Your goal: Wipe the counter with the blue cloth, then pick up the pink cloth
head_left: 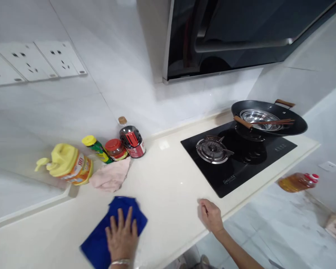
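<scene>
Left hand point(122, 239) pressed flat, fingers spread, on blue cloth point(100, 239) at 6 o'clock, right hand point(211, 216) at 5 o'clock resting empty, fingers loosely curled, on bench point(168, 175)

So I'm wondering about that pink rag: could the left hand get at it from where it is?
Probably yes. The left hand lies flat on the blue cloth, and the pink rag lies just beyond it on bare counter, nothing between.
</scene>
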### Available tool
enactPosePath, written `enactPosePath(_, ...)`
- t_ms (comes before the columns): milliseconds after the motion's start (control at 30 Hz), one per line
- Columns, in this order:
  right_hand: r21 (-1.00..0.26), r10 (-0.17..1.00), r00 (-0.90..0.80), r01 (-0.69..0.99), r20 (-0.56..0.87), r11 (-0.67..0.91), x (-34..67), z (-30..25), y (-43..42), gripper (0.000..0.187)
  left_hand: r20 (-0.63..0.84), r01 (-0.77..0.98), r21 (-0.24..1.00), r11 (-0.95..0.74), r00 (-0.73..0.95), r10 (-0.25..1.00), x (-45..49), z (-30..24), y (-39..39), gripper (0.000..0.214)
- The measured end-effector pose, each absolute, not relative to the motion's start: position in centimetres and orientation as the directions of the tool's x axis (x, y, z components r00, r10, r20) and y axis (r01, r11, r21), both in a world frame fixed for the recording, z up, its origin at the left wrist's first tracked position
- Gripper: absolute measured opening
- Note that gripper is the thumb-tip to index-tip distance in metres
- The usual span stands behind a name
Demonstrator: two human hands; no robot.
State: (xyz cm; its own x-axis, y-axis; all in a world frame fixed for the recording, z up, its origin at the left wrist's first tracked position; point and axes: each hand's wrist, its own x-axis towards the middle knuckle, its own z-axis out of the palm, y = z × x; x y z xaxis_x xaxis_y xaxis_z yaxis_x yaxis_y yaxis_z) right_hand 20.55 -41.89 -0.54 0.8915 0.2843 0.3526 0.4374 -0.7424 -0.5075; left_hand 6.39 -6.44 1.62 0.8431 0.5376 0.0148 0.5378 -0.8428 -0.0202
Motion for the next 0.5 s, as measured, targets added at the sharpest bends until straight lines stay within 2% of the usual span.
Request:
enactPosePath(100,-0.528,0.283,0.890,0.443,0.358,-0.724,20.6,-0.8,-41.6,0.027,0.115,0.369,0.022,-0.929,0.922,0.369,9.5,1.5,-11.8,0.051)
enactPosePath(233,-0.550,0.261,0.883,0.451,0.390,-0.703,20.6,-0.7,-40.8,0.028,0.232,0.094,0.058,-0.994,0.967,0.105,12.6,1.1,-18.5,0.062)
enactPosePath(367,-0.560,0.277,0.888,0.449,0.367,-0.697,21.0,-0.2,-40.1,0.029,0.350,-0.021,0.051,-0.998,0.937,-0.002,13.8,0.1,-22.8,0.070)
enactPosePath(500,-0.525,0.277,0.896,0.431,0.347,-0.734,21.4,-0.4,-40.0,0.028,0.338,-0.131,0.035,-0.991,0.935,-0.112,12.9,-1.5,-21.2,0.068)
